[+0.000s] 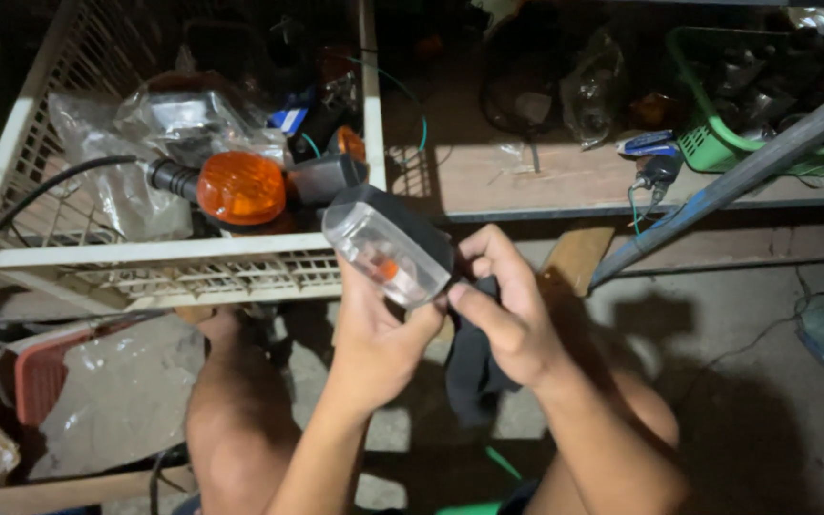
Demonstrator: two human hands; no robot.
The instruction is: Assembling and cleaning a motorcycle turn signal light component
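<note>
The clear-lensed turn signal lamp (391,250) is gripped between both hands above the floor, long axis tilted up-left, left hand (377,336) beneath, right hand (505,307) pinching its lower-right end.

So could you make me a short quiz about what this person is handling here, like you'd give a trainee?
1. True or false: both hands hold the clear-lens lamp.
2. What colour is the lens of the lamp lying in the white crate?
3. Where is the green basket? A: on the shelf, upper right. B: on the floor by the knees.

Key:
1. True: left hand and right hand both grip it.
2. Orange.
3. A.
</note>
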